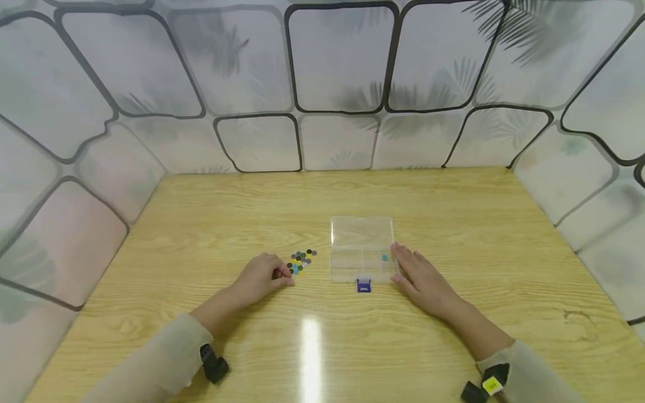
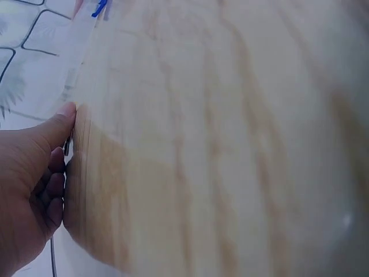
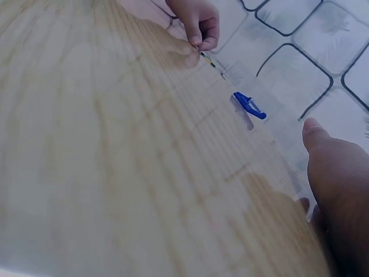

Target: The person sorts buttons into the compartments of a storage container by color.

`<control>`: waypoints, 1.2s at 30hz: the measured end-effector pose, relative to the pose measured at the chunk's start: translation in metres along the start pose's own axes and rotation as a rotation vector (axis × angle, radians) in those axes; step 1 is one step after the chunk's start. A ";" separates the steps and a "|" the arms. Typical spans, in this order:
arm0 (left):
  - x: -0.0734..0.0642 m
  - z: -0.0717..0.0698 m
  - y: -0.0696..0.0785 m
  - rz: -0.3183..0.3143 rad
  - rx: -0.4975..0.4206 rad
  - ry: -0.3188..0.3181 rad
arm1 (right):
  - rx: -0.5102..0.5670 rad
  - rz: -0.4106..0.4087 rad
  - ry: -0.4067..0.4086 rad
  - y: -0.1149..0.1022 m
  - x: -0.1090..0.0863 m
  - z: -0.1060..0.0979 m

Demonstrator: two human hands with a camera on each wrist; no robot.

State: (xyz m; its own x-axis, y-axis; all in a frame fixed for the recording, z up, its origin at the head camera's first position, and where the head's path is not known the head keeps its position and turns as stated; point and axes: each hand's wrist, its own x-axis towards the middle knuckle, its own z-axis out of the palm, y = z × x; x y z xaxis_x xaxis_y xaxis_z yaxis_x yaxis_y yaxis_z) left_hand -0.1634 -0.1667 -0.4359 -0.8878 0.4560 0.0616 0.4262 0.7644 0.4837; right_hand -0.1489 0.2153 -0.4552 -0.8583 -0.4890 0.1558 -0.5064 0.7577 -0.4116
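My left hand [image 1: 262, 278] lies at the near left edge of a small cluster of coloured discs [image 1: 300, 261], its fingers bent and the fingertips right at the nearest ones. Its thumb tip shows a little apart from the index finger. My right hand [image 1: 425, 282], fingers extended, rests along the right side of a clear plastic box [image 1: 347, 273]. The box's lid [image 1: 361, 231] is laid back, away from me. One light-blue disc [image 1: 385, 257] sits in the right compartment. A blue latch [image 1: 364, 286] sticks out at the front, also seen as a blue latch [image 3: 249, 105] in the right wrist view.
The wood-grain table [image 1: 227, 212] runs back to a patterned cloth wall [image 1: 335, 140] with black-outlined panels, which also rises on both sides. A glare streak lies on the table near its front. Each sleeve carries a dark wrist camera [image 1: 214, 365].
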 end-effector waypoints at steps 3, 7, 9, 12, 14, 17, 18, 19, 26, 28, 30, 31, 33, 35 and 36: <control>0.000 -0.001 0.002 0.031 0.011 -0.019 | -0.002 -0.003 0.000 0.000 0.000 0.000; 0.000 -0.002 0.006 0.123 0.010 -0.034 | -0.006 -0.007 0.007 0.000 0.000 0.000; 0.000 -0.002 0.008 0.165 0.008 -0.041 | -0.004 -0.007 0.008 0.000 0.000 0.000; 0.000 0.000 0.009 0.200 0.002 -0.046 | -0.001 -0.008 0.010 -0.001 0.000 0.000; 0.000 0.002 0.010 0.200 -0.008 -0.052 | 0.007 -0.008 0.010 -0.001 0.001 -0.001; 0.000 0.003 0.011 0.192 -0.033 -0.057 | 0.009 -0.007 0.007 -0.002 0.001 -0.001; 0.000 0.003 0.012 0.181 -0.046 -0.061 | 0.010 -0.004 0.001 -0.002 0.001 -0.001; -0.001 0.002 0.012 0.169 -0.061 -0.066 | 0.012 -0.001 -0.002 -0.002 0.001 -0.001; -0.002 0.003 0.010 0.125 -0.119 -0.076 | 0.019 0.017 -0.025 -0.003 0.001 -0.002; -0.002 0.004 0.009 0.128 -0.112 -0.080 | 0.020 0.016 -0.026 -0.002 0.001 -0.002; -0.001 0.005 0.008 0.140 -0.100 -0.081 | 0.019 0.015 -0.026 -0.002 0.001 -0.002; -0.001 0.005 0.008 0.146 -0.091 -0.081 | 0.020 0.013 -0.026 -0.002 0.002 -0.001; -0.001 0.006 0.008 0.160 -0.064 -0.081 | 0.020 0.010 -0.022 -0.002 0.002 -0.001; -0.001 0.006 0.007 0.187 -0.034 -0.076 | 0.019 0.008 -0.018 -0.002 0.002 -0.001; 0.000 0.006 0.007 0.202 -0.019 -0.071 | 0.017 0.006 -0.016 -0.002 0.002 -0.001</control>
State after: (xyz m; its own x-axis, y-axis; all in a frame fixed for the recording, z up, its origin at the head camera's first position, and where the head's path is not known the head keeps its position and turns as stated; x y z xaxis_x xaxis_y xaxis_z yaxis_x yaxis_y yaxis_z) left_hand -0.1590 -0.1588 -0.4375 -0.7698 0.6307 0.0980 0.5906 0.6456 0.4841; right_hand -0.1492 0.2134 -0.4528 -0.8597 -0.4916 0.1386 -0.4997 0.7534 -0.4275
